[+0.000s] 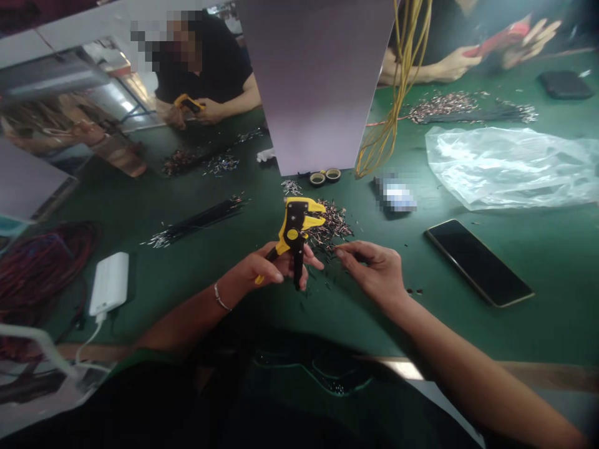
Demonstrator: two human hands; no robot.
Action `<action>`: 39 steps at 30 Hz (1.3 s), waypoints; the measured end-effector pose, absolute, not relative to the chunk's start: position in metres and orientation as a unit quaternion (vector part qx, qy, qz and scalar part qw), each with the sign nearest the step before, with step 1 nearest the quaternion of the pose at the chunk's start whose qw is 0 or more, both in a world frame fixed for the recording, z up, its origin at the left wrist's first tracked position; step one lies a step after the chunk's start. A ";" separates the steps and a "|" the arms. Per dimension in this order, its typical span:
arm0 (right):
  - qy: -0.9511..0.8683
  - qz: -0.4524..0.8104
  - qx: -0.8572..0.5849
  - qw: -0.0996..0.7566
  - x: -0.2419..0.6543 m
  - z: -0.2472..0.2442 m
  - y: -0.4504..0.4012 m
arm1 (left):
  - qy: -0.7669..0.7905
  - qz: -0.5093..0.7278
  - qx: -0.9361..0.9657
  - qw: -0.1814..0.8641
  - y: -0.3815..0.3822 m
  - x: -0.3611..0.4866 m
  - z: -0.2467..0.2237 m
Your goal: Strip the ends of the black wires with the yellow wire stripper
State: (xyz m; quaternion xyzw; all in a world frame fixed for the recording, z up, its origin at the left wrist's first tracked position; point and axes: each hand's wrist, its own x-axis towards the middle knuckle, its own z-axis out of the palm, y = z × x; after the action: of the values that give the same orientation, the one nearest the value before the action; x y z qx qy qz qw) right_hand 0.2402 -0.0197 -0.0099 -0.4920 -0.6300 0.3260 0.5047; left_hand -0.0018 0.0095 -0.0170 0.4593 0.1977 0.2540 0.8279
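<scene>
My left hand (262,265) grips a yellow and black wire stripper (294,234) by its handles, with its jaws pointing up and away from me. Some of the fingers reach out past the black handle. Just behind the tool lies a pile of short wire pieces (333,221), dark with coppery ends. My right hand (377,268) is at the near right edge of this pile, its thumb and forefinger pinched together. Whatever sits between those fingertips is too small to make out.
A phone (480,262) lies right, a white power bank (109,284) left. A bundle of black wires (196,221), tape rolls (317,179) and a clear plastic bag (515,168) rest on the green table. An upright panel (318,81) stands ahead; co-workers sit opposite. Yellow wires (402,81) hang beside it.
</scene>
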 end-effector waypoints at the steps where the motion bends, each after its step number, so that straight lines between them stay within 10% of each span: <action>1: -0.634 0.319 -0.490 0.506 0.240 -0.010 -0.020 | 0.194 0.251 0.456 0.831 0.009 -0.002 -0.018; 39: -0.763 0.151 -0.418 0.469 0.232 0.005 -0.032 | 0.199 0.232 0.448 0.840 -0.002 0.010 -0.015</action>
State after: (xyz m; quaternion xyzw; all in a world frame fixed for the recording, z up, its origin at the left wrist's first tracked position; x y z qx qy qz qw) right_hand 0.2320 -0.0324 0.0051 -0.4184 -0.7627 0.1513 0.4695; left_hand 0.0097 -0.0024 -0.0153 0.4477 0.1994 0.2322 0.8402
